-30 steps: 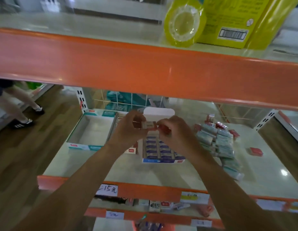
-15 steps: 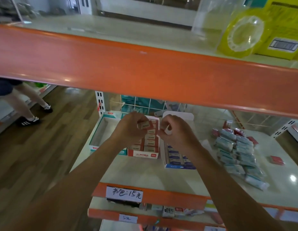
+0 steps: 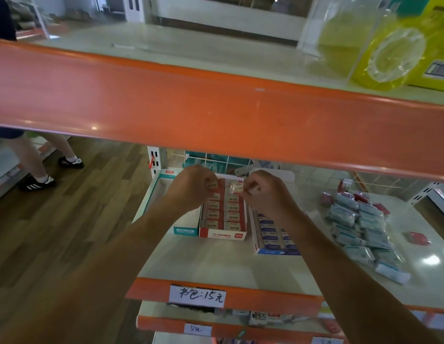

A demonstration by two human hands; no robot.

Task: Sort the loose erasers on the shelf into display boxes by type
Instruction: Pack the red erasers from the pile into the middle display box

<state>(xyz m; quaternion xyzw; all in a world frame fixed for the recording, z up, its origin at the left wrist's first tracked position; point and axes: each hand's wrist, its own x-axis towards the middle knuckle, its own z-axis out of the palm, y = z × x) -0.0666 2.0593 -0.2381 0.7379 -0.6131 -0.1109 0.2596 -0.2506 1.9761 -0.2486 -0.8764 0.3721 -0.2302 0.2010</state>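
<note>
Left hand (image 3: 193, 188): over the far end of the red box, its grip curled round a pale eraser (image 3: 212, 184).
Right hand (image 3: 266, 194): just right of the left, its grip pinching a second eraser (image 3: 237, 187) at the fingertips; the two erasers are near each other but apart.
Red box (image 3: 223, 235): mid-shelf, holding two rows of pale erasers.
Teal box (image 3: 186, 230): touching the red box on its left, partly hidden by the left arm.
Blue box (image 3: 278, 252): just right of the red box, holding blue-labelled erasers, crossed by the right forearm.
Pile (image 3: 359, 224): wrapped grey-green erasers heaped at the right, a few red ones at its far edge.
Red eraser (image 3: 418, 238): alone, right of the pile.
Shelf (image 3: 216, 264): pale top with an orange near edge carrying a handwritten tag (image 3: 197, 295).
</note>
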